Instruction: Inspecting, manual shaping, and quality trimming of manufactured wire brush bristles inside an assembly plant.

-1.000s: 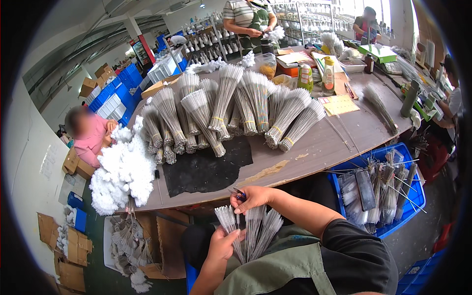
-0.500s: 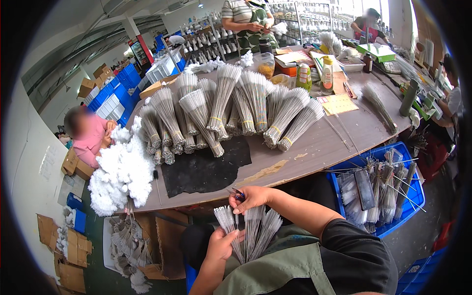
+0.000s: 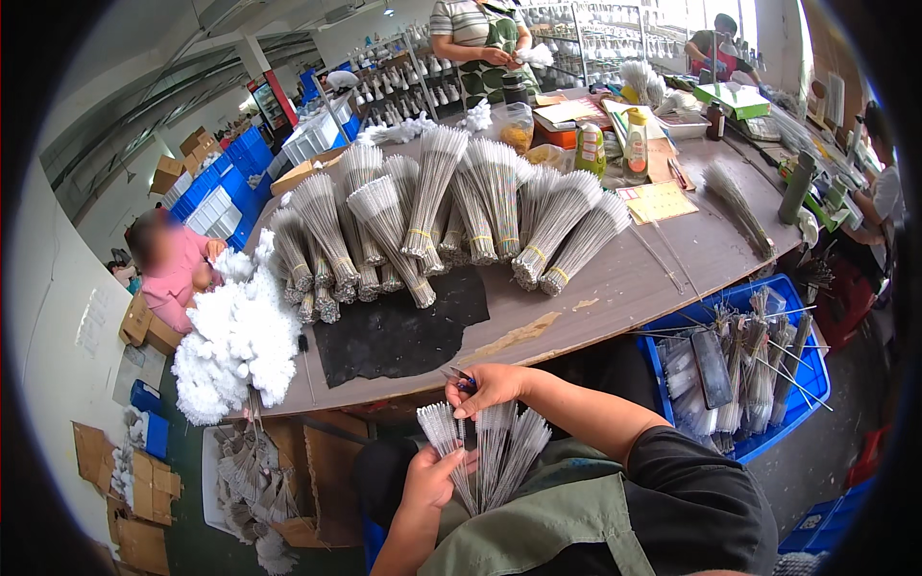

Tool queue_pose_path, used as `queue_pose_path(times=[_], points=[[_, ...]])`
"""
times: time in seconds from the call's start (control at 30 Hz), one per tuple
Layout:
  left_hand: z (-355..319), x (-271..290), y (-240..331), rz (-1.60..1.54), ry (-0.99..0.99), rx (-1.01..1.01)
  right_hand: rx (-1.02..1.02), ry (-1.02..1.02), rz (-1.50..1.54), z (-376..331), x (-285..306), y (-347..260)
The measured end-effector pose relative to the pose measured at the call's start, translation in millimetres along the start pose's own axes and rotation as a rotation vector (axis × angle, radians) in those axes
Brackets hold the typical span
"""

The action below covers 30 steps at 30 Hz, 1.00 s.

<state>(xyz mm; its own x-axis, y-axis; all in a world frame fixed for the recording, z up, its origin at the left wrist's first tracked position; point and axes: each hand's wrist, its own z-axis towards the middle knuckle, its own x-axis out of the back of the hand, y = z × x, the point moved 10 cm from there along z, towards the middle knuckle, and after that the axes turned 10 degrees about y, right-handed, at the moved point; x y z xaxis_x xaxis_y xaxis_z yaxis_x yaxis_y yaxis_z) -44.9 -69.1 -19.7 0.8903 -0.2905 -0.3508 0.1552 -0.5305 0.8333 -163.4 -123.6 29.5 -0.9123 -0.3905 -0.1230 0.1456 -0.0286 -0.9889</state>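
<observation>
In my lap lie several bunches of thin wire-stemmed brushes [image 3: 523, 451] with pale bristle tips. My left hand [image 3: 431, 477] is closed round the leftmost bunch of brushes [image 3: 440, 429], its thumb against the stems. Just above it, my right hand [image 3: 488, 386] pinches the tip of a single thin brush [image 3: 462, 429] upright beside that bunch. Small dark-bladed snips [image 3: 465, 381] with a blue part are also held in my right hand. Behind my hands, on the table, stand and lean many banded brush bundles [image 3: 423, 206].
A black mat [image 3: 403, 331] lies on the brown table [image 3: 615, 288]. White fluffy material [image 3: 240, 346] hangs at the table's left end. A blue crate [image 3: 821, 379] of brushes with a phone [image 3: 712, 370] stands right. Bottles [image 3: 637, 146] stand at the back; other people work around.
My hands and the brushes stay almost still. The person in pink at the left and the one standing at the back have shifted their hands slightly.
</observation>
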Motion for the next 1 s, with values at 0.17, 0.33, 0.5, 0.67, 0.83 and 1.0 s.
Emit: queue_pose_path(times=[0.17,0.33,0.5,0.67,0.83,1.0], points=[[-2.6,-5.1,4.1,0.004,-0.008,-0.002,0.01,-0.011,-0.012,1.5,0.4,1.8],[-2.4,-4.3,3.6,0.028,-0.002,0.001,0.007,-0.009,0.016,0.9,0.1,1.7],[-1.7,-3.1,3.5,0.034,0.016,0.001,0.011,-0.008,-0.001,1.6,1.0,2.7],[0.5,-0.9,1.2,0.032,0.018,0.004,0.036,0.004,-0.019,2.1,1.7,2.0],[1.8,2.4,-1.0,0.013,0.038,0.007,0.02,-0.005,-0.009,1.6,0.7,2.2],[1.2,1.6,0.5,0.01,0.033,0.009,0.007,-0.009,0.011,1.1,1.0,3.0]])
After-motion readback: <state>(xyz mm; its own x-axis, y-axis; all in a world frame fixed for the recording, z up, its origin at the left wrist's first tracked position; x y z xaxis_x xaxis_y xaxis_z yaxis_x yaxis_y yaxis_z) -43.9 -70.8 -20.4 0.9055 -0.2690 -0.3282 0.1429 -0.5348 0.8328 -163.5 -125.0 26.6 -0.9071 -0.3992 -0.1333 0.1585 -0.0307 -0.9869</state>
